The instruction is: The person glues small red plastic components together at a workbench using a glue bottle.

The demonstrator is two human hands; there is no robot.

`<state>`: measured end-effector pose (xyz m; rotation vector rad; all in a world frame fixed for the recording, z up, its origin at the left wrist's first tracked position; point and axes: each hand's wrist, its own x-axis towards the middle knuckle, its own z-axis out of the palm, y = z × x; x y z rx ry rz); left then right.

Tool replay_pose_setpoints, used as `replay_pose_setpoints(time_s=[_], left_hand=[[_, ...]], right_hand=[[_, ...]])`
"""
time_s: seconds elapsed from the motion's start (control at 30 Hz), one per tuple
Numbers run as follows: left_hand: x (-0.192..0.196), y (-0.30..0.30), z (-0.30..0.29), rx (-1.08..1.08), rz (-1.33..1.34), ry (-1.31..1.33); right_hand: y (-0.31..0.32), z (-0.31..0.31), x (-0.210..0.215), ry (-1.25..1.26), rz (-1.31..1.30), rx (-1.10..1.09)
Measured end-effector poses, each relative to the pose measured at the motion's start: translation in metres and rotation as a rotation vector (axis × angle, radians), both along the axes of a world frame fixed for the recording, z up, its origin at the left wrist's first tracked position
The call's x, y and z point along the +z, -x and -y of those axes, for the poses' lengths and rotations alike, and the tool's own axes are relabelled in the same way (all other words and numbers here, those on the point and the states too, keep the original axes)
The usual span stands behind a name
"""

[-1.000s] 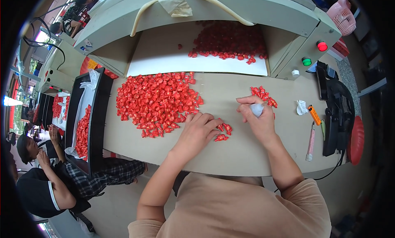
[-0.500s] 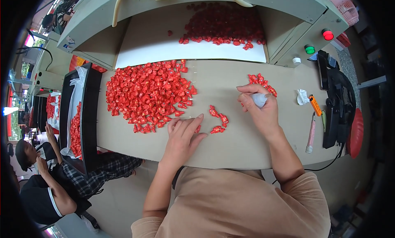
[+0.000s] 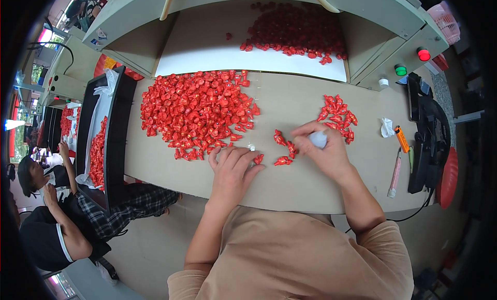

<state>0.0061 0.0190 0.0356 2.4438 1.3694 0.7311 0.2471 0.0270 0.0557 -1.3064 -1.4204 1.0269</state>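
On the table, my left hand is closed, a small red plastic piece at the tips of its thumb and forefinger. My right hand wraps round a small whitish squeeze bottle; the bottle's tip is hidden by the fingers. Several loose red pieces lie between the two hands, the nearest by the right fingertips. A big heap of red pieces spreads beyond my left hand. Past my right hand is a smaller group of red pieces.
A grey machine housing arches over the far side, with many red pieces on its white bed. Left stands a black tray; a person sits beyond it. At right lie crumpled tissue, an orange cutter, a pink-handled tool and a black bag.
My right hand has come left and nearer with the bottle, from beside the small group to the loose pieces. The left hand stays by the red piece. The whole view has shifted slightly.
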Motion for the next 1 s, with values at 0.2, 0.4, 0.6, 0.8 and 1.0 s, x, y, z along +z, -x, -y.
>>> replay_pose_setpoints(time_s=[0.2,0.4,0.6,0.8,1.0], left_hand=[[-0.005,0.005,0.002,0.018,0.088,-0.011],[-0.01,0.014,0.006,0.138,0.253,0.017],[-0.011,0.014,0.01,0.151,0.305,0.016],[-0.007,0.002,0.02,0.143,1.082,0.513],[-0.015,0.002,0.02,-0.019,1.657,1.019]], right_hand=[[0.035,0.023,-0.004,0.549,-0.165,0.583],[0.04,0.023,-0.022,0.26,-0.007,0.46],[0.041,0.023,-0.017,0.18,0.059,0.417],[0.04,0.021,-0.016,0.127,0.12,0.364],[0.031,0.016,-0.022,0.113,0.184,0.249]])
